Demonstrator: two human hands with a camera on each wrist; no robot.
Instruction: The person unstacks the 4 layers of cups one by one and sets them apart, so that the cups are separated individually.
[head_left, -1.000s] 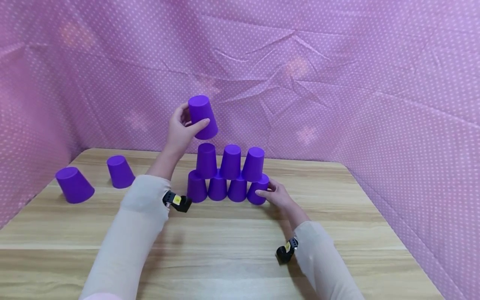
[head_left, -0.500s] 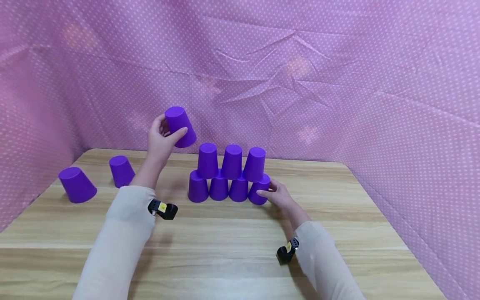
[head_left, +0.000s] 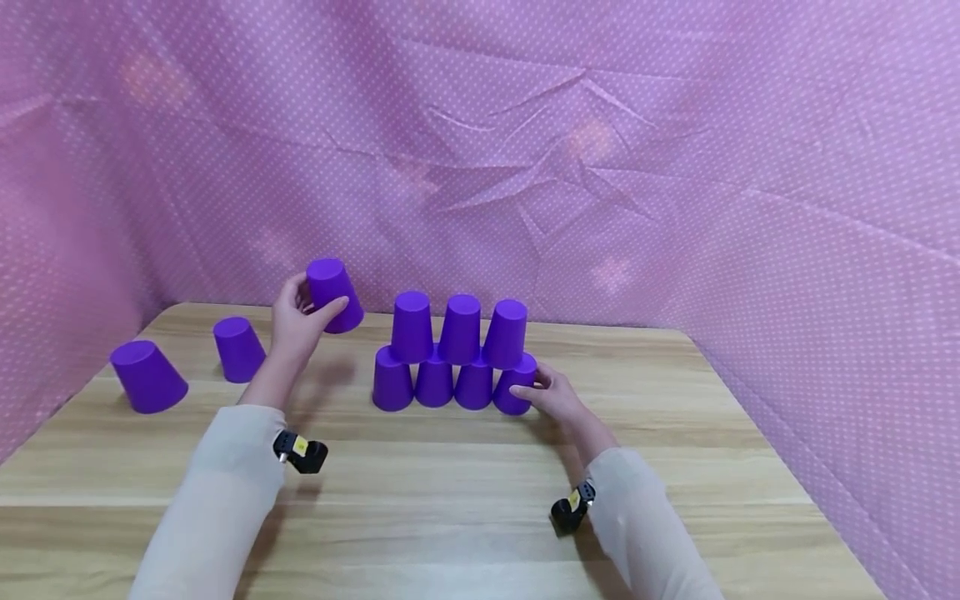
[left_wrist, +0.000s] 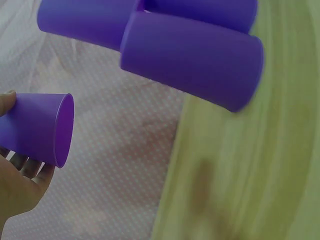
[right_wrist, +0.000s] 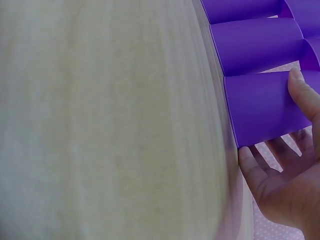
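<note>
My left hand [head_left: 294, 329] holds an upside-down purple cup [head_left: 330, 287] in the air, left of the stack, thumb on its near side and fingers behind. In the left wrist view this held cup [left_wrist: 32, 125] shows its open rim. Purple cups stand upside down in two rows: three in the upper row [head_left: 459, 329] bridge the gaps of several in the lower row [head_left: 433, 383]. At the right end my right hand [head_left: 557, 396] grips the last lower cup [head_left: 512, 392]. The right wrist view has the thumb on that cup [right_wrist: 265, 107] and the fingers along its other side.
Two more upside-down purple cups stand at the table's left, one farther left [head_left: 148, 379] and one close to my left forearm [head_left: 238, 350]. Pink dotted cloth [head_left: 637, 208] hangs behind and beside the wooden table [head_left: 450, 500].
My left hand has carried its cup from above the stack's left end leftward and down. My right hand stays at the end cup, and the stack stands as before.
</note>
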